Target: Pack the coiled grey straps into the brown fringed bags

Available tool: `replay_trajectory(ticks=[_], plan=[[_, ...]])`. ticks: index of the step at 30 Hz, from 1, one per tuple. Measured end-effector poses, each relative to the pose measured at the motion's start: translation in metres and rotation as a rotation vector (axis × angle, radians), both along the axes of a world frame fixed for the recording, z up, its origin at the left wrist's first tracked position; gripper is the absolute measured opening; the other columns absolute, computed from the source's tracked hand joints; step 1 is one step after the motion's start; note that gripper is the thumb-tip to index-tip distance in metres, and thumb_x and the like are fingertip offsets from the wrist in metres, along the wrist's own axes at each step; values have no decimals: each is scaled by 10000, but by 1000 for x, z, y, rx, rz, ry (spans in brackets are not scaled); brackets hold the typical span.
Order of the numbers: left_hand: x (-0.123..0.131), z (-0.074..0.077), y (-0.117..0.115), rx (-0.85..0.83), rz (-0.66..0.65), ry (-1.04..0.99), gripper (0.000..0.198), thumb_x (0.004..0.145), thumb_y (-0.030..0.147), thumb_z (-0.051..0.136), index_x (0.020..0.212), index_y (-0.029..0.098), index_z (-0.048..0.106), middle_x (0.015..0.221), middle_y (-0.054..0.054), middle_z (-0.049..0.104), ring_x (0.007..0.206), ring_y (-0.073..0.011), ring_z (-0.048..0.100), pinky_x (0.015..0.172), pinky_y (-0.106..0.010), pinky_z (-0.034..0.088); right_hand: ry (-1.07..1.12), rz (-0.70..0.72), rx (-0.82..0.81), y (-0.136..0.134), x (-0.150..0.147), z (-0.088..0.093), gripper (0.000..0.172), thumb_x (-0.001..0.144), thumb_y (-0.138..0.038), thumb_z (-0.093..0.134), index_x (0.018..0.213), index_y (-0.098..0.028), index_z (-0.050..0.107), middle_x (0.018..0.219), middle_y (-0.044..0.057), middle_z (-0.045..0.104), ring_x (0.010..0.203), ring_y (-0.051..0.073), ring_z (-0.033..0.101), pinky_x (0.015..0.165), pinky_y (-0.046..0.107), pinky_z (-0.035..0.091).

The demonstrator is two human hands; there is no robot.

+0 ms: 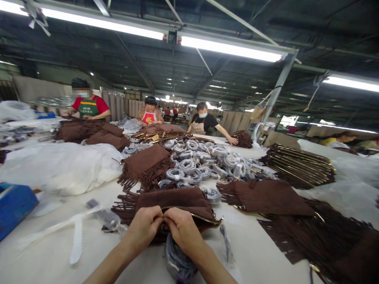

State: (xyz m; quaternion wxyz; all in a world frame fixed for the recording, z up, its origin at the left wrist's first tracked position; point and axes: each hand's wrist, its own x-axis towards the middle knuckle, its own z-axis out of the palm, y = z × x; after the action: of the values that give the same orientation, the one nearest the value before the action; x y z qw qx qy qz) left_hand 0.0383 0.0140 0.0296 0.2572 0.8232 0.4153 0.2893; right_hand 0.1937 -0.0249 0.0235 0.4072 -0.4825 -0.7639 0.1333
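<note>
Hands nearly touching, we pinch the near edge of a brown bag (177, 197), our left hand (145, 223) and right hand (182, 225) both closed narrowly on it; we cannot tell whether the zip pull is between our fingers. The bag lies on the pale surface (254, 252) right in front of us, its fringe spreading to the left and its gold zip (205, 218) running out to the right. Under our right wrist sits a plastic-wrapped coil (179, 260). Beyond the bag we see a heap of wrapped coils (192, 163), with a second fringed bag (146, 159) at its left edge. To our right lie another brown bag (269, 197) and, farther back, a stack of zipped bags (299, 165). A blue box (16, 209) stands at far left, near white plastic sheeting (59, 167). Across from us, a masked co-worker (203, 122) touches a brown bundle (244, 139).
</note>
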Motion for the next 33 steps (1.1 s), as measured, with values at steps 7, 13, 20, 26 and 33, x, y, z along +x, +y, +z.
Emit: replay_trajectory(ticks=[7,13,20,26,33], plan=[[-18,26,3,41,-137,20,107,743,181,504,785,198,601,764,9,627,745,-162,574,704,-249,413,-294,-138,-104,-62,26,7,215,762,-333,698,943,-230,647,1183,83,617,1077,262,578,916,352,450],[-26,14,8,202,-159,206,602,595,31,527,1164,221,475,1178,-59,504,1109,-218,497,971,-329,387,-644,-244,-443,-97,28,-16,501,725,-233,737,1202,-204,585,1548,156,279,1376,367,324,1058,441,391],[-32,8,20,180,-139,408,252,720,28,431,825,186,597,965,-67,572,953,-222,563,857,-331,438,-573,-250,-380,-101,17,1,396,734,-274,756,1100,-190,633,1518,116,351,1316,336,409,1052,416,398],[-28,27,6,260,-223,202,347,797,40,346,815,177,664,937,-69,577,895,-188,558,804,-284,437,-467,-268,-180,-89,7,-2,325,752,-167,722,1060,-229,640,1365,85,521,1245,293,478,1061,386,379],[-26,24,0,239,-285,280,315,762,36,368,697,183,640,860,-55,598,838,-180,559,732,-273,405,-574,-656,-79,-26,-3,-30,178,834,-40,524,842,-166,650,896,151,664,870,299,611,735,403,479]])
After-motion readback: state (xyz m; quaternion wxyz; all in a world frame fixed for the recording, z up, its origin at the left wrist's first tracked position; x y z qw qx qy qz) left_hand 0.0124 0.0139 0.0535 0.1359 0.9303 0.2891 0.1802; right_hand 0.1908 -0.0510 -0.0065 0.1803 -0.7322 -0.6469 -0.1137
